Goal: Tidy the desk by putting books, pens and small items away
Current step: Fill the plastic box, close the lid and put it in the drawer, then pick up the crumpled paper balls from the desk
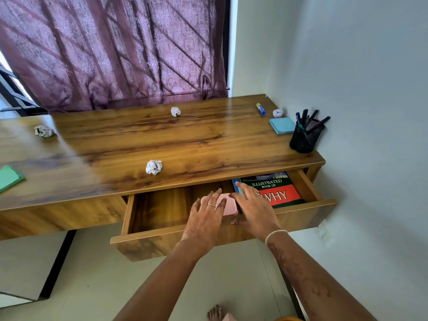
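Drawer (148, 235) under the worktop (185, 140) stands pulled out. Pink box (228, 202) lies on the drawer floor, right of centre, with the book (281, 193) just beside it at 3 o'clock. Left hand (207, 210): fingers straight and spread, resting flat on the box top, gripping nothing. Right hand (253, 205): fingers straight and spread over the box's 3 o'clock edge and the book's left margin, open, curled round neither. Book cover reads "ILLUSTRATED BOOK OF WHY". On the worktop: paper ball 1 (153, 167) near the 6 o'clock edge, paper ball 2 (175, 111) at 12 o'clock, paper ball 3 (44, 131) at 9 o'clock, paper ball 4 (277, 113) at 2 o'clock beside the glue stick (261, 109). Blue sticky pad (282, 125) lies near the black mesh pen holder (304, 137), which stands upright at 3 o'clock with pens in it. Green pad (10, 177) at the far 9 o'clock edge.
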The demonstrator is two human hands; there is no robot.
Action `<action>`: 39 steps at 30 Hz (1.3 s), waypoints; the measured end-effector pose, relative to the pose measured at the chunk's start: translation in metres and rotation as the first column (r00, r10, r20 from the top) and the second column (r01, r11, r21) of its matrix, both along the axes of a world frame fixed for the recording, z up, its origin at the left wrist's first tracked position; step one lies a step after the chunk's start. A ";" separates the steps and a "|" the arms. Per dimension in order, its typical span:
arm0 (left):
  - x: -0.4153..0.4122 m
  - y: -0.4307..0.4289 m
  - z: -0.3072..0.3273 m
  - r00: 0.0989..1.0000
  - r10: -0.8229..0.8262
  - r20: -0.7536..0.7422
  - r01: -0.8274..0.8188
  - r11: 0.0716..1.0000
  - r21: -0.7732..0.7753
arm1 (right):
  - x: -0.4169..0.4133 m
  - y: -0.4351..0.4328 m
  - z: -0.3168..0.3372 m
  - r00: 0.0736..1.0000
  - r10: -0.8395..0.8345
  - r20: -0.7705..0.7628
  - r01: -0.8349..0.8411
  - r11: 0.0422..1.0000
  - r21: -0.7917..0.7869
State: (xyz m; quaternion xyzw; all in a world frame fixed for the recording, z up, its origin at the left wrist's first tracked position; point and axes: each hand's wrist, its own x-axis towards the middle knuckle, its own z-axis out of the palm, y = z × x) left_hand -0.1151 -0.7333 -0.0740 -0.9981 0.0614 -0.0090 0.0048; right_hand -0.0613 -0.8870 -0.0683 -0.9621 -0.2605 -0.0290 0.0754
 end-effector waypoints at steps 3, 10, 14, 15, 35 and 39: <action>0.027 0.008 0.002 1.000 0.000 -0.022 0.001 0.998 0.067 | 0.022 0.011 0.000 0.999 0.039 0.024 -0.039 0.999 -0.036; 0.080 0.041 -0.002 0.996 0.092 -0.014 -0.090 0.991 0.095 | 0.074 0.036 -0.012 0.988 0.135 0.069 -0.126 0.984 -0.124; 0.093 0.056 -0.005 0.995 0.095 -0.036 -0.093 0.994 0.059 | 0.090 0.048 -0.022 0.991 0.124 0.043 -0.117 0.985 -0.130; 0.095 0.058 -0.005 0.996 0.090 -0.020 -0.089 0.995 0.050 | 0.093 0.050 -0.023 0.991 0.122 0.048 -0.115 0.985 -0.131; 0.103 0.060 -0.001 0.996 0.065 0.063 -0.065 0.998 -0.007 | 0.098 0.057 -0.007 0.990 0.105 0.090 -0.094 0.989 -0.117; 0.091 0.072 0.008 0.991 0.135 -0.024 -0.136 0.954 -0.266 | 0.095 0.059 0.008 0.996 0.088 0.026 -0.085 0.990 -0.116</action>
